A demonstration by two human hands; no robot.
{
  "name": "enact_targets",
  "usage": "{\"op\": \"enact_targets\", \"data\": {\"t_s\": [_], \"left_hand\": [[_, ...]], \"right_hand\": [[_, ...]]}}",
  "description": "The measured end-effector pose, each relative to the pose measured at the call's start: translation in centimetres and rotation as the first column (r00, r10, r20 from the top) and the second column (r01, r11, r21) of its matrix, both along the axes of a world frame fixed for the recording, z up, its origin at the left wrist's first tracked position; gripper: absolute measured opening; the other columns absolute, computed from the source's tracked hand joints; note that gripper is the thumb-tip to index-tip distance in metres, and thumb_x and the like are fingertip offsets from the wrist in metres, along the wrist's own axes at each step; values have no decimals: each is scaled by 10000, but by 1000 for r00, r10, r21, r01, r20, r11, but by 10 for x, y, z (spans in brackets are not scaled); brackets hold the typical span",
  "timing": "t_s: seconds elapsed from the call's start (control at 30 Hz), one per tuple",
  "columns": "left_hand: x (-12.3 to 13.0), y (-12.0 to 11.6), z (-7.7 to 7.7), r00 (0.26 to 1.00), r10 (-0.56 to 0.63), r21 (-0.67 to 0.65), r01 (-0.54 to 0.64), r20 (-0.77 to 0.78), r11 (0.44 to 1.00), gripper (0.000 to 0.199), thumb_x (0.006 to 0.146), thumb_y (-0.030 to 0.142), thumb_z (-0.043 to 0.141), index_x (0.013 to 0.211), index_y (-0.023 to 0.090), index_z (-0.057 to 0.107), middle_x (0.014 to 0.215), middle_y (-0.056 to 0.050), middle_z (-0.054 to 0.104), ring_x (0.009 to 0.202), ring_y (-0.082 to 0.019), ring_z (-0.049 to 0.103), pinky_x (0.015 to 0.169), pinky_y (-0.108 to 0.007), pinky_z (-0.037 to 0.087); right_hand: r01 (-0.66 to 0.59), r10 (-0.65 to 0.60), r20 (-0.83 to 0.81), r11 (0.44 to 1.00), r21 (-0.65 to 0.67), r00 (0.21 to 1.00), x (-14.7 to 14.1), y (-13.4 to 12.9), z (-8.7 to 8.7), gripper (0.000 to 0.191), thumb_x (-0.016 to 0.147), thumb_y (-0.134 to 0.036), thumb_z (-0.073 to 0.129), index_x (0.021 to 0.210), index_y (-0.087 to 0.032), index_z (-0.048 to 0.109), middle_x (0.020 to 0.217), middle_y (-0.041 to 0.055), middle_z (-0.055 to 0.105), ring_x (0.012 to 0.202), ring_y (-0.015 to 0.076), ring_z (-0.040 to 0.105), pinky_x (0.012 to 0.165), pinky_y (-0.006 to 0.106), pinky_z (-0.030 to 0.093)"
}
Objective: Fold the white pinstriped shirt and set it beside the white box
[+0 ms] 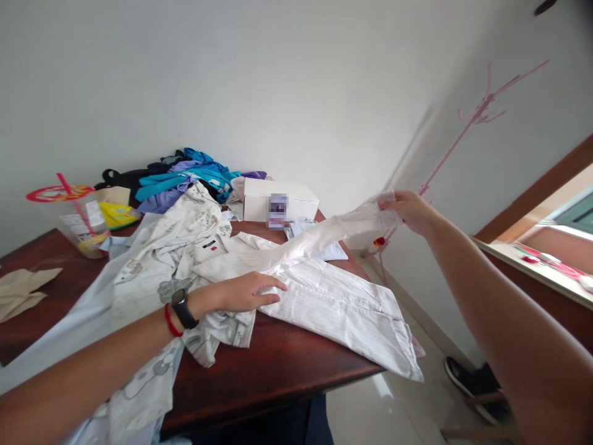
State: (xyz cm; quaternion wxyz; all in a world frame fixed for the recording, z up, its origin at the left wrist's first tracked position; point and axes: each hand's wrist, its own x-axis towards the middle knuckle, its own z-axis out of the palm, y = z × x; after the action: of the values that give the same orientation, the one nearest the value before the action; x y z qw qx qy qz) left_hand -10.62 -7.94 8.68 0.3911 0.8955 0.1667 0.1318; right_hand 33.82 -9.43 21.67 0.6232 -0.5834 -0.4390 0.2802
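Observation:
A white striped shirt (324, 296) lies partly folded on the dark red-brown table, its lower end hanging past the right edge. My right hand (410, 211) grips the cuff of one of its sleeves (319, 238) and holds it stretched up to the right, off the table. My left hand (250, 292), wearing a dark watch and a red bracelet, is over the near side of the shirt with its fingers extended and apart. Whether it presses on the cloth I cannot tell. Beside it on the left is a white patterned garment (162, 272) with grey prints.
A white box (280, 201) and a heap of blue, purple and black clothes (185, 176) stand against the wall. A plastic cup (83, 219) with a red straw is on the table (222, 383) at left. Beyond the right edge stands a pink coat rack (456, 139).

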Motion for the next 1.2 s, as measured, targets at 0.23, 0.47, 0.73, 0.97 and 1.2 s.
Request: {"op": "enact_targets", "data": {"t_s": [0.23, 0.47, 0.73, 0.97, 1.2], "left_hand": [[-1, 44, -36, 992, 116, -769, -36, 50, 638, 538, 879, 488, 730, 1300, 161, 652, 1470, -174, 597, 1394, -300, 528, 1185, -418, 365], [-16, 49, -31, 996, 89, -882, -26, 19, 471, 554, 954, 528, 627, 1313, 106, 620, 1419, -217, 625, 1348, -299, 578, 1143, -402, 416], [-25, 63, -25, 983, 112, -981, -156, -143, 114, 1067, 887, 885, 92, 1248, 40, 635, 1271, -269, 690, 1239, -360, 647, 1040, -452, 466], [-27, 58, -16, 976, 173, -982, -151, -129, 116, 1212, 808, 888, -109, 1280, 18, 590, 1312, -308, 641, 1286, -373, 606, 1042, -468, 448], [-30, 56, -11, 976, 140, -972, -186, -167, 142, 1011, 921, 794, 69, 1206, 21, 654, 1188, -253, 722, 1253, -352, 633, 1033, -444, 465]], "right_hand": [[-83, -52, 495, 965, 248, 868, -27, -5, 81, 158, 830, 37, 703, 857, -111, 750, 637, -34, 697, 565, 76, 596, 551, 191, 455], [-13, -213, 566, 929, 369, 796, -34, -20, 79, 136, 829, -12, 710, 904, -106, 773, 681, -16, 702, 609, 82, 567, 614, 242, 429], [-133, -130, 507, 883, 451, 852, -51, -22, 94, 158, 825, 25, 729, 896, -109, 775, 734, 8, 722, 680, 107, 625, 762, 301, 505], [-289, -65, 587, 824, 488, 807, -78, -61, 108, 70, 806, -143, 838, 863, -156, 797, 760, -1, 726, 702, 108, 662, 780, 332, 570], [-450, 80, 709, 821, 352, 701, -76, -128, 116, 289, 669, -492, 940, 801, -256, 838, 896, 56, 770, 913, 228, 726, 807, 402, 593]]}}
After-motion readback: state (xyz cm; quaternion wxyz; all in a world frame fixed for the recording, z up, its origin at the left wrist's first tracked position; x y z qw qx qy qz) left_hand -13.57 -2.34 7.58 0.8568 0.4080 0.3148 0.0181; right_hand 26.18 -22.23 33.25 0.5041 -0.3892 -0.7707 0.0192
